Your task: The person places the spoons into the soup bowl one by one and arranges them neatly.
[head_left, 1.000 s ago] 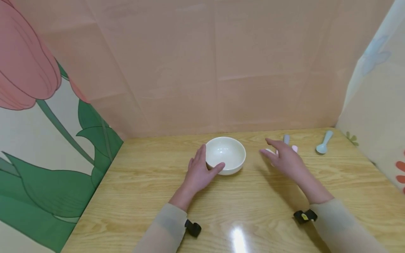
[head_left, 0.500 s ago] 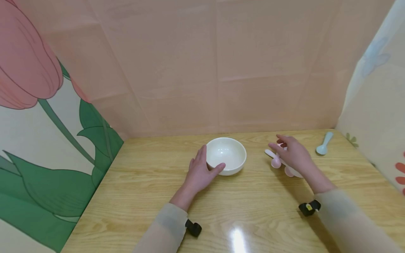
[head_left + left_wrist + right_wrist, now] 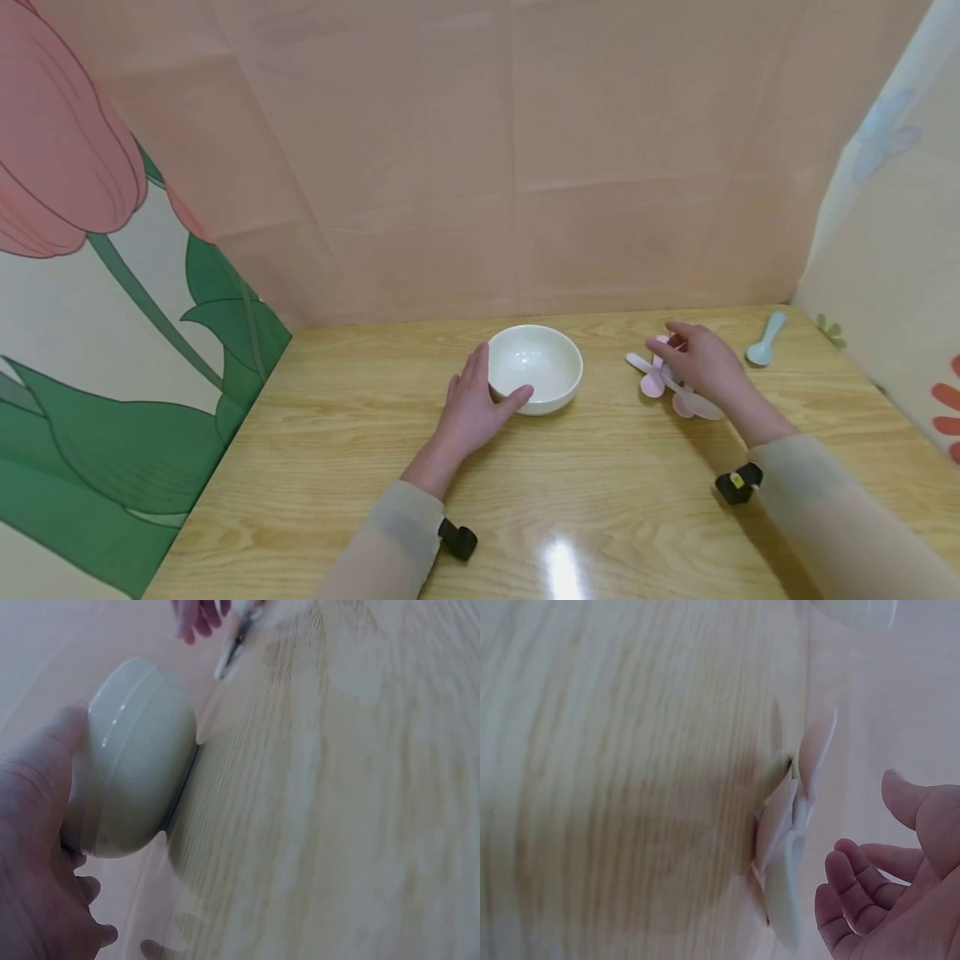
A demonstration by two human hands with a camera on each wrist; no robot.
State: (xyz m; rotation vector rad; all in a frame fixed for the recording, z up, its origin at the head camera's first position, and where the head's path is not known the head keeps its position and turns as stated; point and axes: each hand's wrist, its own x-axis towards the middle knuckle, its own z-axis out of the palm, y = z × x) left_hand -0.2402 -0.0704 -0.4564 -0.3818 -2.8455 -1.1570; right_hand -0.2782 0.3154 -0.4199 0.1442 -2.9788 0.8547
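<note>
A white bowl (image 3: 536, 371) stands on the wooden table. My left hand (image 3: 472, 408) holds it at the near left, thumb at the front rim and fingers along the outer side. In the left wrist view the thumb presses against the bowl (image 3: 139, 761), with fingertips showing below. To the right, several small spoons (image 3: 652, 385), pink and whitish, lie crossed in a loose pile. Over this pile hovers my right hand (image 3: 708, 364), partly hiding it. The right wrist view shows its fingers loosely bent with nothing between them, apart from the spoons (image 3: 784, 832).
A light blue spoon (image 3: 761, 350) lies alone at the back right, beyond my right hand. A pink cloth backdrop (image 3: 510, 167) hangs behind the table's far edge, with printed flower sheets on both sides.
My right hand has shifted to the right and slightly away from me, so more of the spoon pile shows. The left hand and bowl have stayed in place.
</note>
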